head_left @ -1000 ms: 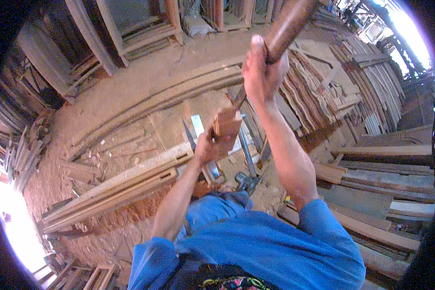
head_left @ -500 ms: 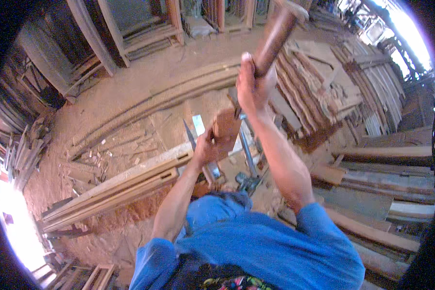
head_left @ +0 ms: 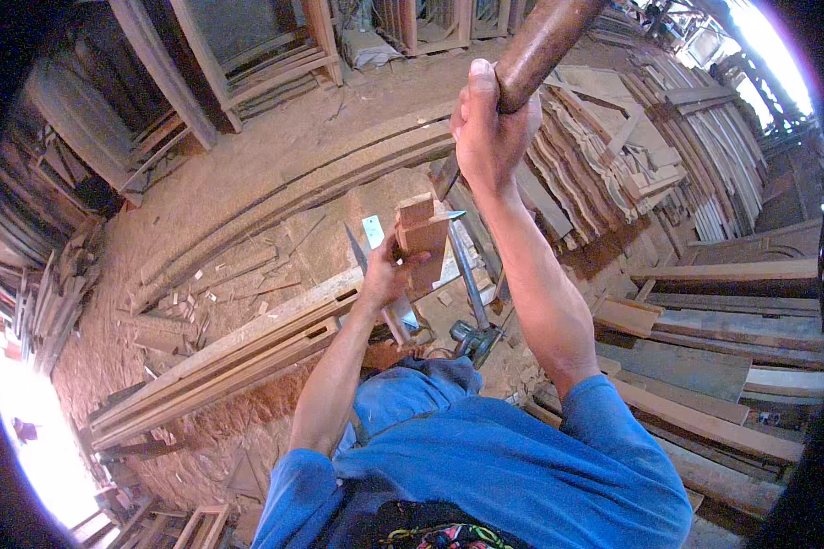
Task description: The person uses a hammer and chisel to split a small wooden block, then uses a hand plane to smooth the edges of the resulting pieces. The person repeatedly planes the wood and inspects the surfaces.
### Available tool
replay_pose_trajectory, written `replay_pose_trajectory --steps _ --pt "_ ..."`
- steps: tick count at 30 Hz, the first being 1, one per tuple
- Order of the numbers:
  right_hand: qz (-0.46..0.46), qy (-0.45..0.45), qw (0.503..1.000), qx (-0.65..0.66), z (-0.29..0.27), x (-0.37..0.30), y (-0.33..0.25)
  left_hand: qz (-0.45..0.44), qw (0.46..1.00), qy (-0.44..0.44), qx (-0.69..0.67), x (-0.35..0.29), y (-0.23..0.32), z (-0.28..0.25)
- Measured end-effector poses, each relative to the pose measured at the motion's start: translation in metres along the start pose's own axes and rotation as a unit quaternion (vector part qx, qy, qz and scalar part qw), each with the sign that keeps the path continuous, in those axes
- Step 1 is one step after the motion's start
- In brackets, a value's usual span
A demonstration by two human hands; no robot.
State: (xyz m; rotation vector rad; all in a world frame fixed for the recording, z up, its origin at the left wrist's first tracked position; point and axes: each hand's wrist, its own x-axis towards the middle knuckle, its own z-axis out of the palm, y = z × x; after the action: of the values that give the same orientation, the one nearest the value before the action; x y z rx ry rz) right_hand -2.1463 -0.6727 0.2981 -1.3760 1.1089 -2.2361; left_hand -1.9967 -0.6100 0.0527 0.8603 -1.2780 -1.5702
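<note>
My right hand (head_left: pixel 496 137), raised at the upper middle, is closed round a thick brown wooden handle (head_left: pixel 549 50). The handle's upper end runs out of view, and a dark narrow part (head_left: pixel 447 176) shows below the hand; whether it belongs to the same tool I cannot tell. Lower and to the left, my left hand (head_left: pixel 392 276) grips a reddish-brown wooden block (head_left: pixel 423 240) by its side. A step shows at the block's upper end. Beside my left hand, a pointed grey strip (head_left: pixel 355 245) slants upward.
Long slotted timbers (head_left: pixel 220 352) stretch to the left. Right of the block lie a bluish bar (head_left: pixel 468 279) and a dark green power tool (head_left: pixel 474 340). Stacked boards (head_left: pixel 558 169) and planks (head_left: pixel 732 366) fill the right side. Wooden frames (head_left: pixel 275 64) stand at the back; scraps cover the floor.
My right hand has risen slightly with the brown handle, whose far end has left the view. The block in my left hand has tilted a little, showing its stepped end more clearly.
</note>
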Motion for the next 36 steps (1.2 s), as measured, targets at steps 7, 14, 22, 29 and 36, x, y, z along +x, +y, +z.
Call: replay_pose_trajectory --steps 7,14,22,29,36 --pt "0.023 -0.003 0.999 0.023 0.005 -0.002 -0.006 0.013 0.999 -0.007 -0.028 0.000 -0.007 -0.004" --pt "0.037 0.003 0.999 0.026 0.009 -0.005 -0.006 0.011 0.999 0.001 0.032 -0.002 -0.008 -0.003" --pt "0.024 -0.014 0.999 0.020 0.011 -0.005 -0.006 0.041 0.990 0.013 0.132 -0.001 -0.007 -0.004" --pt "0.016 -0.022 0.999 0.018 0.008 -0.003 -0.001 0.053 0.993 0.016 0.102 -0.001 -0.010 -0.004" --pt "-0.013 -0.009 1.000 -0.012 0.013 0.003 -0.013 0.063 0.996 0.020 0.064 -0.005 0.021 0.009"
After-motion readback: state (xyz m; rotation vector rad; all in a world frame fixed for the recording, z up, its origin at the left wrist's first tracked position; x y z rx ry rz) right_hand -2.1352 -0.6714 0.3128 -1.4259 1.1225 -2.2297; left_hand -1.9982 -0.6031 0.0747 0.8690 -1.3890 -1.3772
